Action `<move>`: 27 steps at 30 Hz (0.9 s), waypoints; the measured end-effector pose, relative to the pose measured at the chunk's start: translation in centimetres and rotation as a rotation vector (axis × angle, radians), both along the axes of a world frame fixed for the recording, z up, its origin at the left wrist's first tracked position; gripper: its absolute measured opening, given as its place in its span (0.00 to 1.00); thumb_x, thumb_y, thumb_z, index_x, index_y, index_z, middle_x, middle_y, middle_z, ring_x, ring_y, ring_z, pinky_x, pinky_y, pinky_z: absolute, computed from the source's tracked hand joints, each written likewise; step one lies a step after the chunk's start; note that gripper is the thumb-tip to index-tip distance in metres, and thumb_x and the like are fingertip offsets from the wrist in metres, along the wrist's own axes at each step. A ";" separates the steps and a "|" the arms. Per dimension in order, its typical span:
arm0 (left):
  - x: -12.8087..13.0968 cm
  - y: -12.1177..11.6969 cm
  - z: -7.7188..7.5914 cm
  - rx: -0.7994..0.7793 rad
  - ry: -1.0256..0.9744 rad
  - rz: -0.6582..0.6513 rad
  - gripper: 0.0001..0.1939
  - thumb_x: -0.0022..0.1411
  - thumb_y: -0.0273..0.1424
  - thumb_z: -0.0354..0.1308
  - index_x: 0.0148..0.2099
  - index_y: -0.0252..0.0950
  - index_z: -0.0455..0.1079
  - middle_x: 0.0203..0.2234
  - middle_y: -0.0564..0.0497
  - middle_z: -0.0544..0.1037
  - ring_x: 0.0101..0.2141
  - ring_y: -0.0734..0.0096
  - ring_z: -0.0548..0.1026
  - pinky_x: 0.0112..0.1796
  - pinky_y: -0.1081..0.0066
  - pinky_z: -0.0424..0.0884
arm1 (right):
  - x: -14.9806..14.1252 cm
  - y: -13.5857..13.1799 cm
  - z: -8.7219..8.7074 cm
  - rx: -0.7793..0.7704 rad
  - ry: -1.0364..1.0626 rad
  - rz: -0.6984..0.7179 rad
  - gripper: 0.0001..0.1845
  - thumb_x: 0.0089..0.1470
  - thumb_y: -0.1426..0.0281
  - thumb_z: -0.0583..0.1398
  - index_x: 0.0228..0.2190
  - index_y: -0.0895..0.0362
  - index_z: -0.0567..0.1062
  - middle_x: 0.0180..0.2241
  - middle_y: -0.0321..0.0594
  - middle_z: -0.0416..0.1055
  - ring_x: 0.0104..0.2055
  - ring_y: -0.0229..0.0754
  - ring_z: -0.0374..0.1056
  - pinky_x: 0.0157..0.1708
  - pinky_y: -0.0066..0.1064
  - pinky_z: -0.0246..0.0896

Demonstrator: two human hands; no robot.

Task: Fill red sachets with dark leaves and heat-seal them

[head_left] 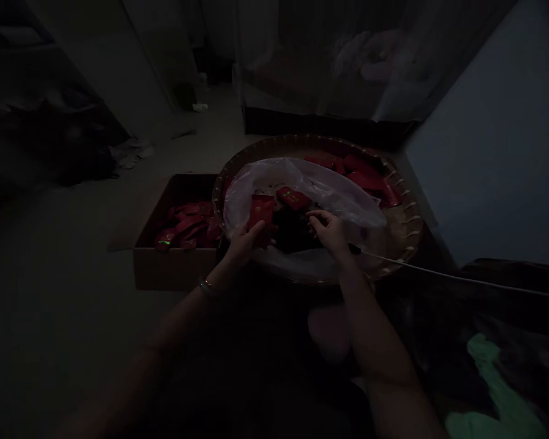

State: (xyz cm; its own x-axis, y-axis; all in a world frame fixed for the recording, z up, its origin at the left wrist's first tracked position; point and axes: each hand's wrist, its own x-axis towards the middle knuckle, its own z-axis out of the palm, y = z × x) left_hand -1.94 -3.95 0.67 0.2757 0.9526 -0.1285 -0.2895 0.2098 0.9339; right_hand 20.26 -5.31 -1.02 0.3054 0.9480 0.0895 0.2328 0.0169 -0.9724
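Observation:
My left hand (244, 239) is closed on a small red packet (261, 208), thumb across its front, over the left part of a round woven tray (412, 210). My right hand (329, 230) hovers over the middle of the tray with its fingers curled in toward the thumb; what they hold, if anything, is too dark to make out. Just beyond its fingertips lies another red packet (293, 198) with gold and green marks. Beneath both hands a clear plastic bag (348, 198) lies spread open, with dark contents whose kind I cannot tell.
Left of the tray stands an open cardboard box (176, 268) heaped with red packets (192, 222). More red packets (368, 177) lie along the tray's far right side. A white cord (457, 279) runs off to the right. Green cloth (494, 378) lies at lower right. The room is very dark.

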 end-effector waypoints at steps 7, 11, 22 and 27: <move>-5.8 4.1 2.9 -0.026 -0.395 0.534 0.25 0.61 0.52 0.50 0.40 0.33 0.70 0.37 0.43 0.77 0.34 0.69 0.78 0.33 0.74 0.75 | -0.3 -0.5 -0.4 -0.036 -0.104 0.087 0.18 0.50 0.62 0.55 0.39 0.60 0.76 0.24 0.36 0.70 0.20 0.34 0.64 0.17 0.23 0.58; -3.2 5.0 1.9 -0.003 -0.326 0.422 0.16 0.57 0.42 0.60 0.44 0.39 0.67 0.52 0.44 0.69 0.42 0.64 0.77 0.41 0.68 0.75 | -0.4 -0.6 -0.2 -0.083 -0.242 0.122 0.16 0.53 0.65 0.55 0.40 0.59 0.76 0.26 0.37 0.73 0.23 0.36 0.67 0.24 0.26 0.63; 4.3 6.4 -0.2 0.657 0.381 0.076 0.21 0.58 0.29 0.57 0.55 0.38 0.65 0.46 0.45 0.75 0.42 0.67 0.77 0.40 0.71 0.73 | -0.3 -0.1 1.1 -0.115 -0.647 0.099 0.11 0.55 0.74 0.57 0.39 0.58 0.77 0.41 0.43 0.77 0.43 0.43 0.72 0.45 0.31 0.63; 5.6 7.6 -1.3 0.679 0.519 -0.297 0.14 0.57 0.25 0.56 0.47 0.34 0.72 0.40 0.46 0.80 0.40 0.67 0.78 0.44 0.67 0.72 | -0.6 4.4 2.7 -0.233 -0.887 0.178 0.13 0.59 0.70 0.55 0.42 0.59 0.75 0.44 0.48 0.75 0.46 0.47 0.70 0.46 0.33 0.61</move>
State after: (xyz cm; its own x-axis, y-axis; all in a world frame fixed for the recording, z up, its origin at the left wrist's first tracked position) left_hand 3.63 3.69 -0.64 0.5862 0.7677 0.2587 0.1807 -0.4352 0.8820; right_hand 19.67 -0.96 1.69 0.0650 0.9976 0.0223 0.9043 -0.0494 -0.4240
